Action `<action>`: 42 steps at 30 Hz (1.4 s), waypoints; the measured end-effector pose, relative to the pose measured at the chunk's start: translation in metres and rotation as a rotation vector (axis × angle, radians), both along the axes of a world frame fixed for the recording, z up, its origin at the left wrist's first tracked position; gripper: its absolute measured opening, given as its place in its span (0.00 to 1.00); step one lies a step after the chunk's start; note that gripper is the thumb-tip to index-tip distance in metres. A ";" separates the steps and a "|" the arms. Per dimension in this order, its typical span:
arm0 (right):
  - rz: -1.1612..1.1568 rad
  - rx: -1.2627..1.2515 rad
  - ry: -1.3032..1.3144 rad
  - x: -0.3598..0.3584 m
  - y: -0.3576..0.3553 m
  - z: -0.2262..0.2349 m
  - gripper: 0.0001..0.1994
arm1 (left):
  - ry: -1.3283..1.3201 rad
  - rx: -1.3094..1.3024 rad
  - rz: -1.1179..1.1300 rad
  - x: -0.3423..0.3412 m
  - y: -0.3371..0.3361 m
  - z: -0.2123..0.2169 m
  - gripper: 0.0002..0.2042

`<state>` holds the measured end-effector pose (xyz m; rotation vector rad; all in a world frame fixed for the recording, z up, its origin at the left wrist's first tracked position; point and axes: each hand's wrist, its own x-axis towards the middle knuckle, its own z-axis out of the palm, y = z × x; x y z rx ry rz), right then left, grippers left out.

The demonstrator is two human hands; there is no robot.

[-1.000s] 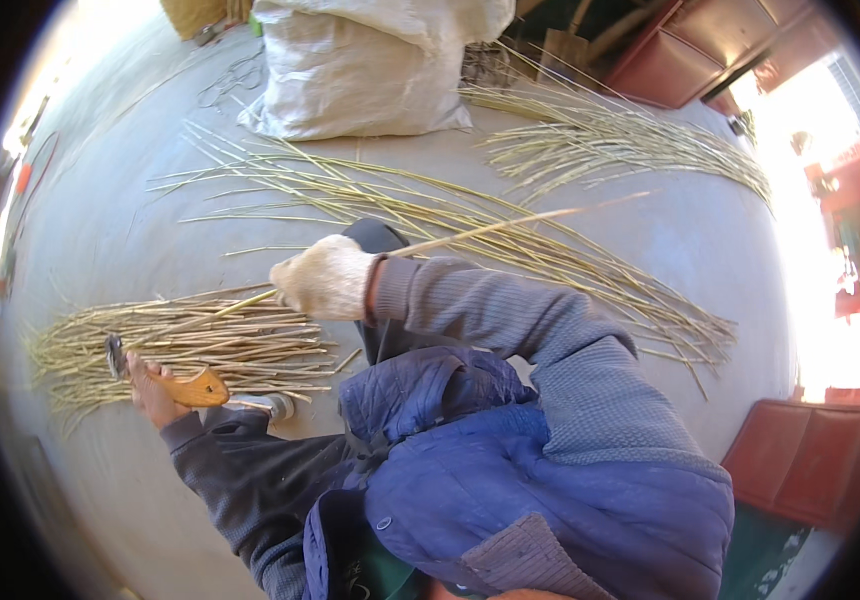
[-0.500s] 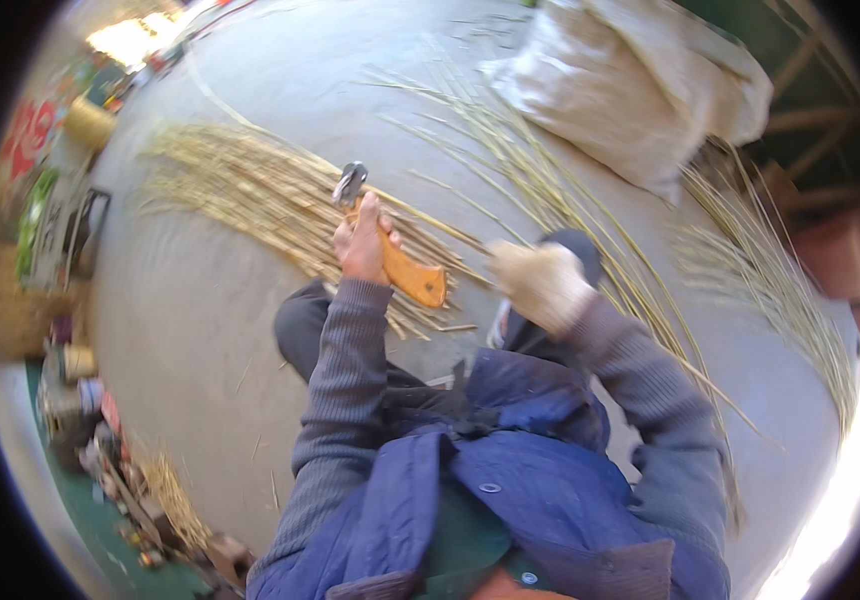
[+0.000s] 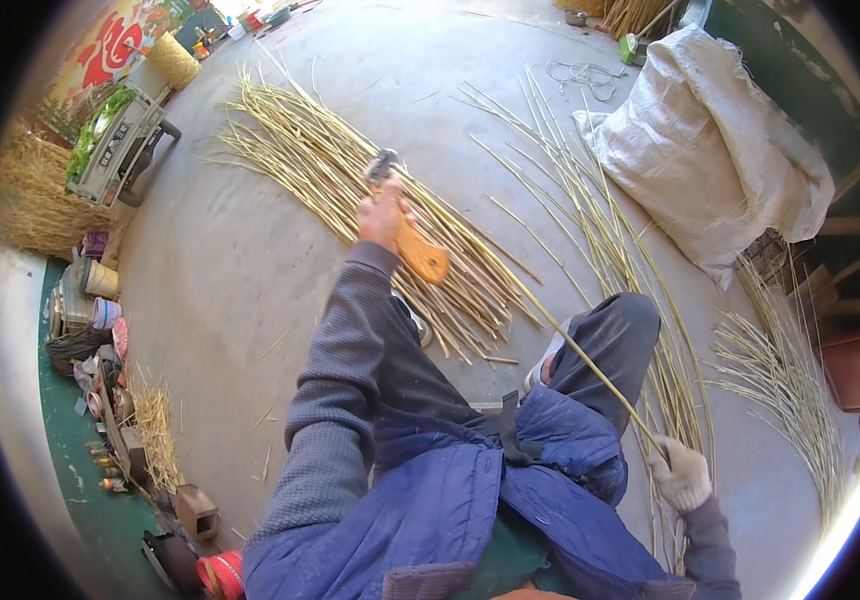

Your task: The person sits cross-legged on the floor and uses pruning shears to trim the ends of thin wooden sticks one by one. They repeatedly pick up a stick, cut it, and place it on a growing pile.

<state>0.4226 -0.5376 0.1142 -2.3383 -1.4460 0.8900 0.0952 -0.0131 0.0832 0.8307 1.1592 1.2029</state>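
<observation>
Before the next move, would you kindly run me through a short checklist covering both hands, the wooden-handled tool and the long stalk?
1. Left hand gripping the wooden-handled tool: ok.
2. Right hand gripping the long stalk: ok.
3. Both hands gloved: not ok; the right is gloved, the left looks bare.
4. Stalk seated in the tool's metal head: cannot tell; the contact is too small to make out.
5. White sack apart from both hands: ok.
</observation>
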 end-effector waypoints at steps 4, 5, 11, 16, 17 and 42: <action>-0.005 0.064 0.225 -0.034 0.118 0.022 0.17 | -0.015 0.004 -0.213 0.049 -0.060 -0.009 0.10; 0.051 0.115 0.212 -0.042 0.147 0.021 0.17 | -0.044 -0.009 -0.248 0.060 -0.079 -0.009 0.11; 0.243 0.457 -0.175 -0.066 0.237 -0.023 0.11 | -0.005 -0.053 -0.354 0.092 -0.129 -0.021 0.11; 0.400 0.494 -0.322 -0.050 0.139 -0.027 0.05 | 0.050 -0.060 -0.024 0.009 -0.017 -0.013 0.14; 0.421 0.388 -0.331 -0.041 0.116 -0.026 0.04 | 0.134 -0.026 0.017 -0.011 0.004 -0.012 0.13; 0.226 0.018 -0.816 0.109 -0.003 -0.083 0.07 | 0.028 0.016 -0.118 -0.171 0.098 -0.028 0.10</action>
